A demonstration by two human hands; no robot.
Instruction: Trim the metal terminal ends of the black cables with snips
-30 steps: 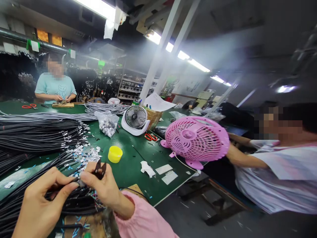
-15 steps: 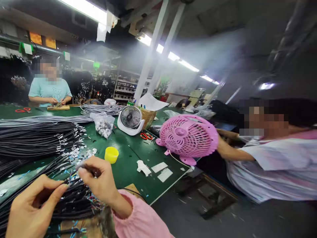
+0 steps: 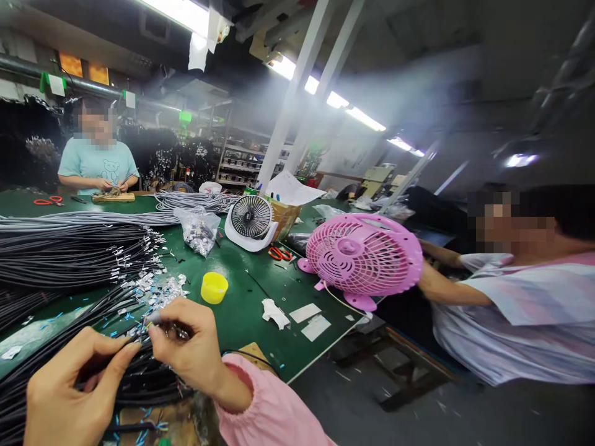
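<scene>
My left hand (image 3: 79, 384) pinches a black cable (image 3: 133, 339) near its end, between thumb and forefinger. Thin coloured wires stick out of that end toward my right hand (image 3: 193, 347), whose thumb and forefinger are closed at the wire tips. A small grey piece (image 3: 154, 318) shows at the right fingertips; whether it is a cover or a part I cannot tell. Under both hands lies a pile of black cables (image 3: 149, 378) with stripped, coloured ends. Bits of silvery foil (image 3: 170, 291) are scattered just beyond my right hand.
On the green table (image 3: 242, 297) are a yellow cup (image 3: 214, 288), a plastic bag of parts (image 3: 199, 232), a white fan (image 3: 251, 223), red-handled scissors (image 3: 279, 253), a pink fan (image 3: 365, 260) and black cable bundles (image 3: 60, 254). One co-worker sits across, another at right.
The view has shifted slightly, so most things sit a little further right. Both hands keep their pinch close together, and the coloured wires between them show more clearly.
</scene>
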